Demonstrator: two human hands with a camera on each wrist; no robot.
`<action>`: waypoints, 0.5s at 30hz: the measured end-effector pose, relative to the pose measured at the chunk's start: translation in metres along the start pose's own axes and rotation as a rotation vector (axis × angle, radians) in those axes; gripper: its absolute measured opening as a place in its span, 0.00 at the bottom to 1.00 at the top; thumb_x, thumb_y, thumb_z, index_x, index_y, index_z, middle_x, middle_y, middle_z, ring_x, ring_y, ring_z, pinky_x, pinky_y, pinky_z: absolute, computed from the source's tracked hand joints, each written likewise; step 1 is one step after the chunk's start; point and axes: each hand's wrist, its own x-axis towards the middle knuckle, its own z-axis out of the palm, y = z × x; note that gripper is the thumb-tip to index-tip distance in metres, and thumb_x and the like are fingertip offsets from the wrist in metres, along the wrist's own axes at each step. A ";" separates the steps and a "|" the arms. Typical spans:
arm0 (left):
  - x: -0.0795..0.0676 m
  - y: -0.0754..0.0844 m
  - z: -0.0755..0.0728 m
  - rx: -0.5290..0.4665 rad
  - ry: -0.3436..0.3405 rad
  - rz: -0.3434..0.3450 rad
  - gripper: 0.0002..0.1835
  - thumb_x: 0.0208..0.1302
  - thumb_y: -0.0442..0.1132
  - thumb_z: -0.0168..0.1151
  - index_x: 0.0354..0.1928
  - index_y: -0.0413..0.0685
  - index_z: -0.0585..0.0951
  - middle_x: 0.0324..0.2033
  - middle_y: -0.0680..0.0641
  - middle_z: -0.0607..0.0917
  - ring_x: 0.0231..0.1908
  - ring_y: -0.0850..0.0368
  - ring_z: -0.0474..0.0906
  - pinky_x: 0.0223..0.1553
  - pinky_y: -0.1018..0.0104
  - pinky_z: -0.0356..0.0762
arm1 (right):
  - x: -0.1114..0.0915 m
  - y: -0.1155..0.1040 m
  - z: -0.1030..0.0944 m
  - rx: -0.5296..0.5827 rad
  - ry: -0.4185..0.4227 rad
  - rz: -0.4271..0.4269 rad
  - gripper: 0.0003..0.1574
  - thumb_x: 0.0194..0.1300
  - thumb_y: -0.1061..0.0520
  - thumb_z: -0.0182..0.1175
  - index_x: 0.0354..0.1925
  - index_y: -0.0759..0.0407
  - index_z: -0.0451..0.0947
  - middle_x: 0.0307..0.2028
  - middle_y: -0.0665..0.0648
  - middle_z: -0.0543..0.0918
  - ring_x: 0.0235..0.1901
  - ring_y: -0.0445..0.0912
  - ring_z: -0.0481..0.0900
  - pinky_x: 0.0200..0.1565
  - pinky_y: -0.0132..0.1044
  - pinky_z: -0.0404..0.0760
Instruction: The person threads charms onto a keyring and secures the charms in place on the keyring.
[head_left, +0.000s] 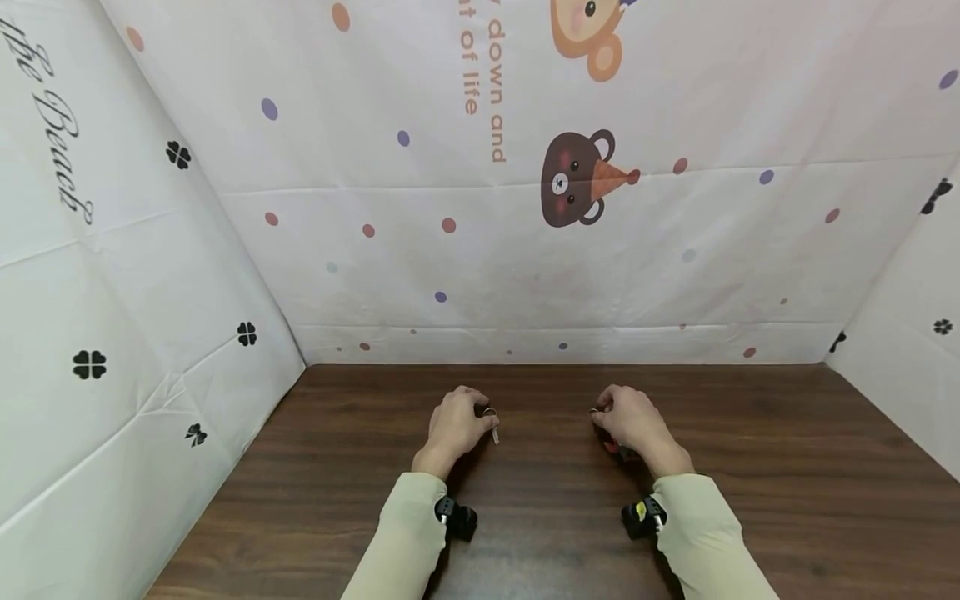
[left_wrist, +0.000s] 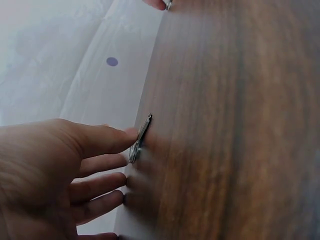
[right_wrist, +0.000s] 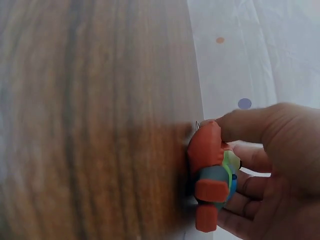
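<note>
My left hand pinches a small silver key on a split ring between thumb and forefinger. Its other fingers are spread along the tabletop. To the right, my right hand holds a keychain figure, red with grey, green and blue parts, by the metal ring at its top. The figure hangs beneath the palm, so the head view shows only a sliver of it. A wide gap of table lies between the two hands.
Under both hands is a dark brown wood-grain table. A white printed cloth with dots and bears rises behind its far edge, and similar cloth stands along the sides. Each wrist wears a small black camera.
</note>
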 end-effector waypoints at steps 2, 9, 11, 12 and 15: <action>-0.001 0.000 0.000 -0.004 0.000 0.013 0.15 0.68 0.41 0.76 0.54 0.45 0.90 0.61 0.43 0.83 0.65 0.39 0.76 0.61 0.40 0.76 | -0.001 -0.001 0.000 -0.004 -0.004 0.020 0.11 0.74 0.59 0.67 0.46 0.68 0.82 0.34 0.56 0.83 0.30 0.49 0.80 0.42 0.52 0.81; -0.001 0.000 -0.001 -0.033 -0.001 0.001 0.12 0.66 0.41 0.78 0.49 0.47 0.89 0.57 0.44 0.84 0.61 0.39 0.78 0.59 0.42 0.78 | -0.003 -0.001 0.001 0.042 -0.017 0.052 0.07 0.74 0.61 0.67 0.38 0.62 0.81 0.32 0.55 0.81 0.24 0.47 0.79 0.35 0.46 0.80; 0.000 0.000 -0.002 -0.038 -0.001 -0.010 0.12 0.66 0.41 0.78 0.48 0.48 0.88 0.55 0.45 0.84 0.59 0.40 0.78 0.58 0.43 0.78 | -0.003 0.000 0.002 0.069 -0.024 0.060 0.07 0.74 0.61 0.67 0.37 0.62 0.80 0.31 0.55 0.81 0.24 0.47 0.79 0.33 0.43 0.79; 0.000 0.000 -0.001 -0.038 0.000 -0.014 0.12 0.66 0.42 0.78 0.47 0.49 0.88 0.54 0.45 0.84 0.58 0.41 0.79 0.58 0.43 0.78 | -0.003 0.000 0.002 0.079 -0.023 0.059 0.08 0.74 0.61 0.67 0.36 0.61 0.80 0.31 0.55 0.80 0.24 0.47 0.78 0.32 0.42 0.78; 0.000 -0.001 -0.002 -0.036 0.011 -0.019 0.10 0.65 0.42 0.79 0.44 0.52 0.87 0.51 0.47 0.84 0.56 0.42 0.80 0.58 0.43 0.78 | -0.004 0.001 0.003 0.087 -0.014 0.042 0.09 0.73 0.61 0.66 0.34 0.60 0.79 0.30 0.55 0.80 0.24 0.47 0.78 0.32 0.42 0.78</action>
